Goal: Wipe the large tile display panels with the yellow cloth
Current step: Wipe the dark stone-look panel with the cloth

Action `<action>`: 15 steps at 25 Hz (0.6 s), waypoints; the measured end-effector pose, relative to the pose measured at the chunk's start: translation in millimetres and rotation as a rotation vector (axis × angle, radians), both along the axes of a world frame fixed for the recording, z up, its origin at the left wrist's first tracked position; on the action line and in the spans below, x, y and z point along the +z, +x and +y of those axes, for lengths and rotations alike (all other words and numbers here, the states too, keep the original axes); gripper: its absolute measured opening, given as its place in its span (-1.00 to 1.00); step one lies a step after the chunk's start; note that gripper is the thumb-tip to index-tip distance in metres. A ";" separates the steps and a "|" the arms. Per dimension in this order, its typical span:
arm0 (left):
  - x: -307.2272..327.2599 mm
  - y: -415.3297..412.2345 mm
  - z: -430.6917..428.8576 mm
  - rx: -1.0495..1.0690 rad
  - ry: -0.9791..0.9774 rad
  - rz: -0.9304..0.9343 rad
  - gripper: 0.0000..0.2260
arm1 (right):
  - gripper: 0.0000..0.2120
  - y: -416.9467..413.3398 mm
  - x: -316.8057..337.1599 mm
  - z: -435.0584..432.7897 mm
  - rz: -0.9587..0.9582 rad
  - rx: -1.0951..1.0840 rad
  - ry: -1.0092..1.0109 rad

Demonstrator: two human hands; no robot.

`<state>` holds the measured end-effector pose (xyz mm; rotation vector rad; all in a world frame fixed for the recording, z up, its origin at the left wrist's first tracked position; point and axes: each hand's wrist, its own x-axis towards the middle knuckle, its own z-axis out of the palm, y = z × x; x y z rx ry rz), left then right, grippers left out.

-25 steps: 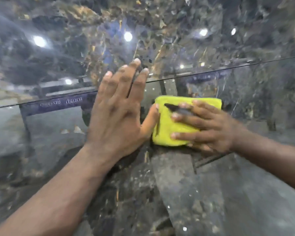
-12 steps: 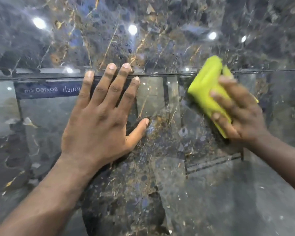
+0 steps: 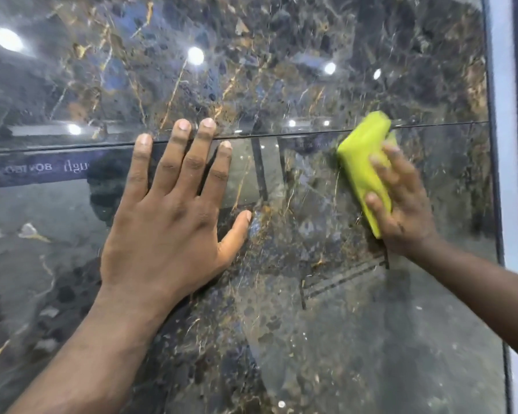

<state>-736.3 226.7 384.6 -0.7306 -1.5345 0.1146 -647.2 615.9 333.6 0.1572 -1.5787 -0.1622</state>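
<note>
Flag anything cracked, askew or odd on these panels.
Nothing stands out. The seam between the panels runs straight, no cracks or chips show, and the bright spots are light reflections. The left hand lies flat on the lower panel; the right hand holds the cloth at the seam.

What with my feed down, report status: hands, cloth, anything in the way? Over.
Left hand open, flat on lower tile panel. Right hand grips yellow cloth, pressed across the seam between panels. Path clear; white frame edge close on right.

Dark tile panel (image 3: 341, 339) with yellow cloth (image 3: 361, 165)
</note>
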 end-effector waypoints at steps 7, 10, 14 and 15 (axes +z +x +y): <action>4.0 9.9 4.4 -0.012 0.034 -0.020 -0.22 | -0.47 5.4 -9.3 -15.9 -0.183 -0.093 0.257; 5.1 25.2 27.9 -0.027 0.144 -0.075 -0.22 | -0.50 16.4 26.7 50.5 -0.190 -0.131 0.484; 15.9 41.9 104.9 -0.074 0.150 -0.036 -0.29 | -0.40 -2.6 31.9 65.3 0.156 0.110 -0.615; 19.1 44.6 128.6 -0.092 0.117 -0.027 -0.28 | -0.40 -6.4 19.1 59.5 0.158 0.064 -0.642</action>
